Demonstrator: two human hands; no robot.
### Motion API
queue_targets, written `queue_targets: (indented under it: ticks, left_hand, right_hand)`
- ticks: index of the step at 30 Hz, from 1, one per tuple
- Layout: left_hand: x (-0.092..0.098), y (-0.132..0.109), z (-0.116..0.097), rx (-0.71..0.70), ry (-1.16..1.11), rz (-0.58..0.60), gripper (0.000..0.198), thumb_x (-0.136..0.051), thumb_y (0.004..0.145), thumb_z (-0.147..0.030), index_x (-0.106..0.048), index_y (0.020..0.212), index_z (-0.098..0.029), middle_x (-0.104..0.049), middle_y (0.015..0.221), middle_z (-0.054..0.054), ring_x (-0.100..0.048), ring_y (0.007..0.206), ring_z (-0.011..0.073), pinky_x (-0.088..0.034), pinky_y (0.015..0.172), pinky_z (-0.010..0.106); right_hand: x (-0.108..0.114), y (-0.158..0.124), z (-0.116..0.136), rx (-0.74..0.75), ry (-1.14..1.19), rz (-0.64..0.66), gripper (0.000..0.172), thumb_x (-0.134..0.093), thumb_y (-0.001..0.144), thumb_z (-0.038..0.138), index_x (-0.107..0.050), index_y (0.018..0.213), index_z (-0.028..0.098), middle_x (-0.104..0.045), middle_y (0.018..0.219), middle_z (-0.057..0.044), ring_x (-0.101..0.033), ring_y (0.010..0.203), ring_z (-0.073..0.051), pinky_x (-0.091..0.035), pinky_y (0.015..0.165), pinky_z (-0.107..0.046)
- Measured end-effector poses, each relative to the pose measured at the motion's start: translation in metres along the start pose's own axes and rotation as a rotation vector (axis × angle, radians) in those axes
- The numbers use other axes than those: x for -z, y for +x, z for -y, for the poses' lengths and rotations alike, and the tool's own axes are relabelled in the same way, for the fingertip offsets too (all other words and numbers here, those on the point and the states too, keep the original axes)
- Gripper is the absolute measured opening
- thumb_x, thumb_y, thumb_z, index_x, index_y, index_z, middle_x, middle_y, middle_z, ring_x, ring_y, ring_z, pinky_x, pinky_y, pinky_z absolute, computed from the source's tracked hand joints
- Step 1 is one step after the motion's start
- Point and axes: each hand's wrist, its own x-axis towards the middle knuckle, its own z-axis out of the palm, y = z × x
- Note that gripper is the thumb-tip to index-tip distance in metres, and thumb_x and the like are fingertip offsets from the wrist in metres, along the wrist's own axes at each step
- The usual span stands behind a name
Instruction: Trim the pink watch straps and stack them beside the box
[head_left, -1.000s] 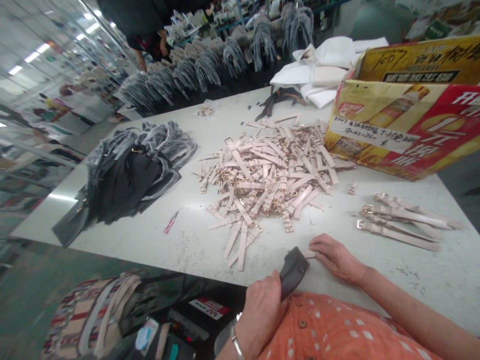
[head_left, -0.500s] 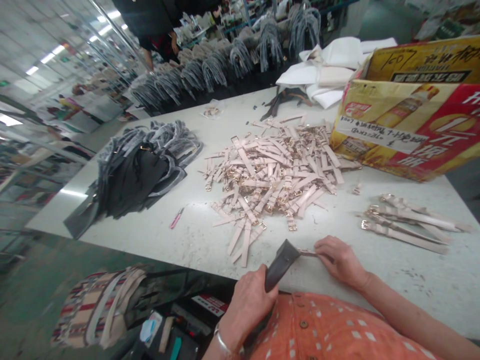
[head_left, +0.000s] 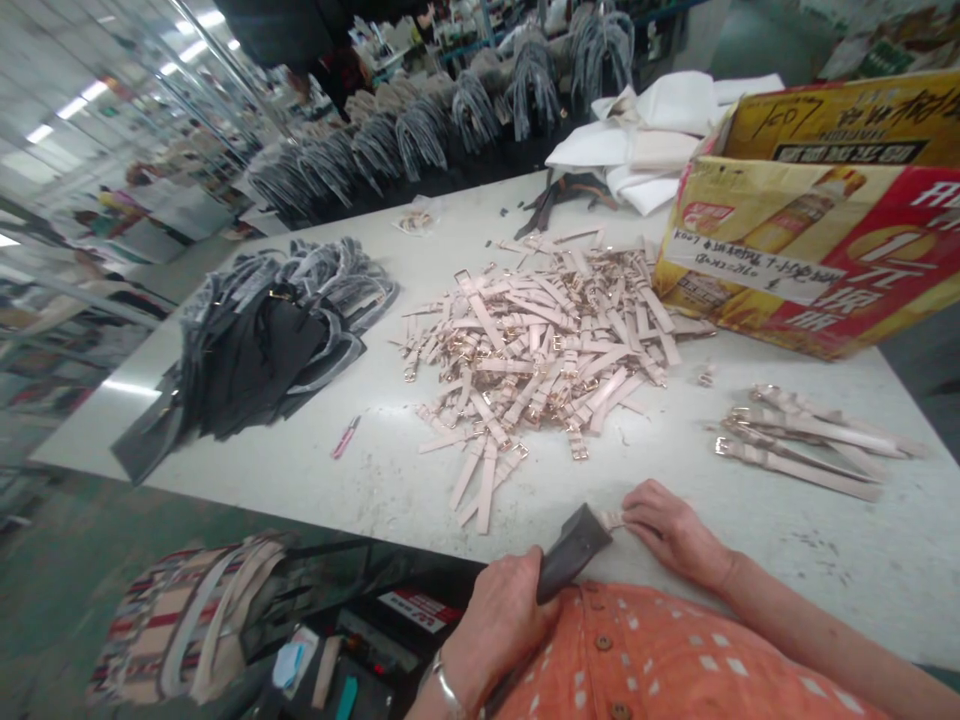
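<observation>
At the table's front edge, my left hand (head_left: 506, 610) is closed around a dark, leather-like strap (head_left: 574, 552). The strap's wide end points up and to the right, while its lower part runs down beside my body. Close by on the right, my right hand (head_left: 671, 530) pinches a narrow pale strap (head_left: 612, 519) right at the dark strap's end. Most of this pale piece is hidden by my fingers, and I cannot tell how the two are joined. Beyond my hands lies a large heap of pale buckle straps (head_left: 532, 340) with gold-coloured buckles.
Several pale buckle straps (head_left: 802, 465) lie apart at the right. A printed cardboard box (head_left: 795, 250) stands behind them. Black bag parts (head_left: 255, 350) are piled at the left, near a pink cutter (head_left: 346, 438). White sheets (head_left: 652, 130) lie at the back of the table (head_left: 405, 480).
The dark strap's end has dipped and tilted further right. Less of the pale strap shows between it and my right hand. The whole view has shifted slightly.
</observation>
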Motion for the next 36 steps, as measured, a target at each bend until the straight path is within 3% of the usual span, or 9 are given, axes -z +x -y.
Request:
queue_targets:
  ticks: [3,8,16,27,36]
  left_hand:
    - [0.002,0.006,-0.005,-0.017,0.007,-0.001,0.025,-0.043,0.081,-0.04,-0.056,0.092,-0.021,-0.067,0.085,0.006,-0.063,0.082,0.0224,-0.04,0.067,0.029]
    - [0.001,0.01,-0.003,-0.006,-0.012,0.002,0.023,-0.043,0.081,-0.037,-0.056,0.091,-0.021,-0.066,0.084,0.005,-0.062,0.08,0.0206,-0.039,0.064,0.027]
    - [0.001,0.009,-0.001,0.004,-0.053,0.027,0.022,-0.043,0.079,-0.036,-0.056,0.089,-0.022,-0.066,0.083,0.004,-0.062,0.08,0.0208,-0.038,0.063,0.027]
    - [0.001,0.011,0.001,0.009,-0.069,0.035,0.023,-0.043,0.081,-0.038,-0.057,0.09,-0.021,-0.066,0.085,0.005,-0.061,0.08,0.0197,-0.038,0.064,0.026]
    - [0.005,0.007,0.007,0.01,-0.056,0.036,0.025,-0.042,0.083,-0.038,-0.057,0.093,-0.02,-0.066,0.088,0.006,-0.061,0.079,0.0185,-0.038,0.063,0.025]
  right_hand:
    - [0.002,0.003,-0.001,-0.029,0.003,0.01,0.015,-0.046,0.091,0.017,-0.061,0.087,0.018,-0.06,0.088,-0.008,-0.053,0.087,-0.021,-0.048,0.077,-0.036]
    - [0.002,0.008,-0.003,-0.007,-0.052,0.029,0.016,-0.049,0.091,0.022,-0.062,0.099,0.018,-0.06,0.088,-0.009,-0.053,0.085,-0.021,-0.045,0.075,-0.036]
    - [-0.013,0.008,-0.007,0.073,-0.212,-0.017,0.02,-0.047,0.093,0.022,-0.066,0.092,0.019,-0.063,0.088,-0.009,-0.052,0.083,-0.02,-0.04,0.073,-0.036]
    - [-0.002,0.02,-0.006,0.035,-0.154,0.111,0.024,-0.039,0.096,0.024,-0.058,0.084,0.018,-0.061,0.083,-0.006,-0.054,0.082,-0.019,-0.041,0.076,-0.034]
    - [-0.015,0.018,-0.019,0.004,-0.208,0.013,0.024,-0.037,0.097,0.027,-0.056,0.084,0.019,-0.061,0.08,-0.006,-0.055,0.074,-0.018,-0.043,0.071,-0.032]
